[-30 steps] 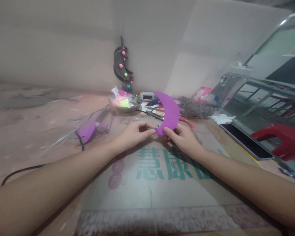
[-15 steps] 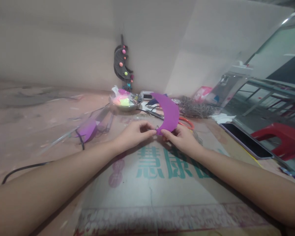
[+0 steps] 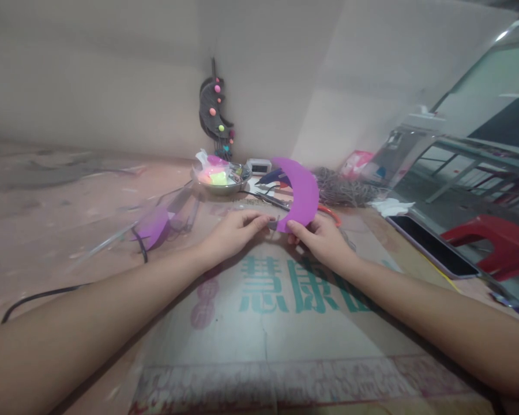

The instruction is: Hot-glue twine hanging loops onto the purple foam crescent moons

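My right hand pinches the lower tip of a purple foam crescent, which stands upright over a cardboard sheet with green print. Just left of that tip, my left hand is closed in a pinch on something small and thin, perhaps a thread or wire, held against the crescent's end. Both forearms reach in from the bottom corners.
A metal bowl of bright foam pieces sits behind. Red-handled scissors, a grey string bundle and a small white device lie near it. A dark decorated crescent hangs on the wall. Purple scrap lies left, a phone right.
The purple crescent has tilted slightly to the right and risen a little. My left fingers have shifted a bit along its lower tip. Both arms stay in place.
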{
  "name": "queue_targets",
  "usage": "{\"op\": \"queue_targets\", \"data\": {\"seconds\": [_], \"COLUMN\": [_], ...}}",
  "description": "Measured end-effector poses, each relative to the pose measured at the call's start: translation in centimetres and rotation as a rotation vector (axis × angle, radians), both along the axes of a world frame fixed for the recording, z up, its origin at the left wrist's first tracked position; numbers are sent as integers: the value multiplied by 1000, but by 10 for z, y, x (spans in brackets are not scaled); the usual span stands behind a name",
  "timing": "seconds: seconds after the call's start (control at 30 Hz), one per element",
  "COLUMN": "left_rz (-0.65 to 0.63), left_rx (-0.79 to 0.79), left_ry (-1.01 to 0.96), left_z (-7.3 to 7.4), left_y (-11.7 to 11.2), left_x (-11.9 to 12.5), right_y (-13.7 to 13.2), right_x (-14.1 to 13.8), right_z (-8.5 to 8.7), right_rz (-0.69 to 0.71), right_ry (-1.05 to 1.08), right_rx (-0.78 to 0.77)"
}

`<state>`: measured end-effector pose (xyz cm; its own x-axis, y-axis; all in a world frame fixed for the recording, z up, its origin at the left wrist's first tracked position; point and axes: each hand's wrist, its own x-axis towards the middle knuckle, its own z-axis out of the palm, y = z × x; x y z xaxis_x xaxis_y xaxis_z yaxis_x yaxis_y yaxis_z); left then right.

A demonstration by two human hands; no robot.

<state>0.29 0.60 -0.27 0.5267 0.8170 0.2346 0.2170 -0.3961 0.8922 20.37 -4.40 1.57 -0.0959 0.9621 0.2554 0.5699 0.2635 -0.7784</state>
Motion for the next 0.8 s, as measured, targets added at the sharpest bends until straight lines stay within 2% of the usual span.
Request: {"op": "queue_targets", "data": {"seconds": [0.23,0.5,0.8], "left_rz": [203,237,206], "left_rx": [-106,-108,-105], "left_ry": [-149,-115,-113], "left_z": [-2,5,2], "left_y": [7,3,6], "left_x": [-2,-4,-2], "right_y": [0,0,0], "right_x": [0,0,1], "right_z": [1,1,-1], "right_rz": [-2,-10,-29], "right_ry": [30,12,-9], "right_rx": [-21,-9,-34]}}
